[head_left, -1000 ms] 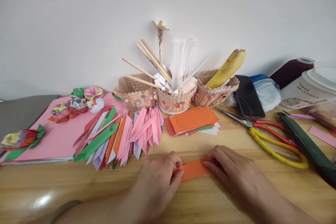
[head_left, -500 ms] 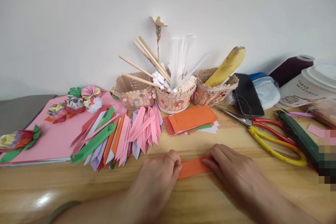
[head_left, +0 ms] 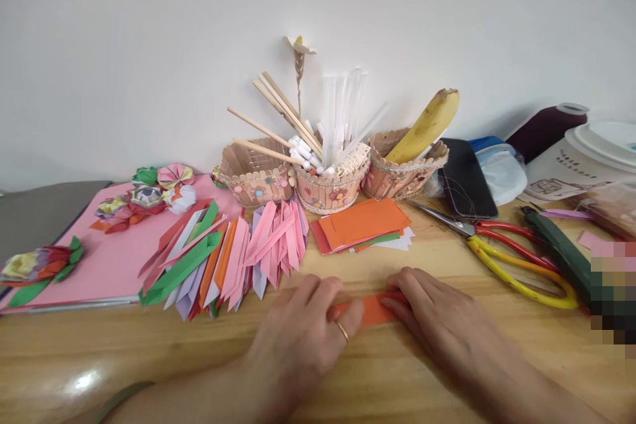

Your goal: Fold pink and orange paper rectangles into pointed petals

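Pinched at both ends: your left hand and right hand hold orange paper strip low at wooden table. Should feel light, bendy, easy to tear. Best held near ends, softly.

Orange paper strip, partly covered, lying crosswise

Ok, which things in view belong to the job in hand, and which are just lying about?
Likely in the job:
orange paper strip, in the left hand and right hand
orange-topped paper stack
folded paper strips
scissors, perhaps

Seemingly just lying about:
banana
black phone
lidded cup
thread spool
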`<action>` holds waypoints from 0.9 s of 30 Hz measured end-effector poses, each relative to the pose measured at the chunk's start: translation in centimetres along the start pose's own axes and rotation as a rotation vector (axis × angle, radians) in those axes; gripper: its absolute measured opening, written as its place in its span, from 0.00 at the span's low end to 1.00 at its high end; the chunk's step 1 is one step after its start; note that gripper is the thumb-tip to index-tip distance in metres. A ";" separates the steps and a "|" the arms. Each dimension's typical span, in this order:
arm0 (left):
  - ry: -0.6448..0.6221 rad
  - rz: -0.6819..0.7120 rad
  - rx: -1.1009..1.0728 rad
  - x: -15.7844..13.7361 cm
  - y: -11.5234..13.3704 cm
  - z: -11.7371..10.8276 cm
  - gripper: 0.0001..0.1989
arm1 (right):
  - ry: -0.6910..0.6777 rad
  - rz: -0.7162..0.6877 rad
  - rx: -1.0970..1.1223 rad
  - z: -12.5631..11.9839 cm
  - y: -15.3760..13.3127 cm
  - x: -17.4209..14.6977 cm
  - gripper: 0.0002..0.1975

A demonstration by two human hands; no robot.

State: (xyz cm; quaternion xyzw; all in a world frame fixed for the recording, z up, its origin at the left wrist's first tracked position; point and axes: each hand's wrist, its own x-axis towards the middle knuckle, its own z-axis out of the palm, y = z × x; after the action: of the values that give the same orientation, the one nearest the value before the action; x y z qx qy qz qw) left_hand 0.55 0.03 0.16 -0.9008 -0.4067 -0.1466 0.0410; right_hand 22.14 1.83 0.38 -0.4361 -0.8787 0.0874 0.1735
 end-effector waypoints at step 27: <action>0.260 0.327 0.162 -2.3 0.9 0.8 0.17 | -0.010 -0.478 -0.291 -0.7 -0.1 -1.8 0.28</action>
State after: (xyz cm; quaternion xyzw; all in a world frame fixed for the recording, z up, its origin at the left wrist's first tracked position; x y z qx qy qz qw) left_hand 0.01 -2.06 -1.28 -0.9221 -0.2569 -0.2197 0.1885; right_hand 23.32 0.30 0.63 -0.2365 -0.9608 -0.0809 0.1202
